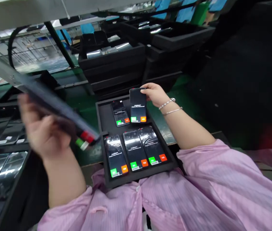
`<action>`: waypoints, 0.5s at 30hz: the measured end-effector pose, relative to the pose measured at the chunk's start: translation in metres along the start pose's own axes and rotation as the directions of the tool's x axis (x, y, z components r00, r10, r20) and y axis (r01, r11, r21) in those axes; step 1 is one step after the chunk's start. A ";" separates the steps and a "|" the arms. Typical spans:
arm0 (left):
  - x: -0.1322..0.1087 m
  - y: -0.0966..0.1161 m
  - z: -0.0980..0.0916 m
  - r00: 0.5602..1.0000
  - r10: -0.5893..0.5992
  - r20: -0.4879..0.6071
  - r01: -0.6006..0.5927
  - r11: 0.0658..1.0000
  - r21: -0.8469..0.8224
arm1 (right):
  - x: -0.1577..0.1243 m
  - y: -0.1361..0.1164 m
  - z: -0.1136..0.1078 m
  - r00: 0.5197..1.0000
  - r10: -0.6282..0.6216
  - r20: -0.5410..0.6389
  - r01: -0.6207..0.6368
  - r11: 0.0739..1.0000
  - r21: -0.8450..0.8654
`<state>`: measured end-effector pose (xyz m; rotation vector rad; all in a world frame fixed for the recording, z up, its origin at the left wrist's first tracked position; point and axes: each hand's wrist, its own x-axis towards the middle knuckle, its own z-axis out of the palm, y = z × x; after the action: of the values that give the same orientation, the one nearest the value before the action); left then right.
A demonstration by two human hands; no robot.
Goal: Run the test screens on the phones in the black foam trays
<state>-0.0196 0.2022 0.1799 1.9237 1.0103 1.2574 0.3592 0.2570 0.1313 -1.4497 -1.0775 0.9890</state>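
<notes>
A smartphone (61, 107), smeared by motion and tilted, is in my left hand (45, 131), raised at the left; a red and a green patch show at its lower end. My right hand (153, 93) grips the top corner of another smartphone (138, 104) over the back right of a black foam tray (138, 175). Its lit screen has a green and an orange button. Beside it lies a phone (120, 112) in the tray's back row. Three more lit phones, a left one (115, 154), a middle one (135, 149) and a right one (152, 144), lie in the front row.
Stacked black foam trays (111, 64) with phones stand behind, and more trays (181, 40) rise at the back right. At the left, another tray (6, 128) holds several phones. A grey metal beam (3, 69) slants in at the upper left. People in blue stand far back.
</notes>
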 end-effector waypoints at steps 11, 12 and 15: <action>0.058 -0.094 0.065 0.675 -0.737 0.042 0.729 0.674 0.119 | 0.057 0.055 0.036 0.999 0.033 0.001 -0.029 0.890 -0.455; 0.062 -0.093 0.069 0.673 -0.737 0.062 0.717 0.670 0.190 | 0.056 0.055 0.038 1.000 0.021 -0.002 -0.019 0.872 -0.488; 0.069 -0.096 0.079 0.720 -0.685 0.113 0.567 0.674 0.473 | 0.041 0.056 0.045 0.996 -0.091 0.026 0.089 0.813 -0.576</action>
<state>0.0467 0.3030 0.1050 1.7054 1.6917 0.3633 0.3335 0.3041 0.0687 -1.8577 -1.5164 0.6045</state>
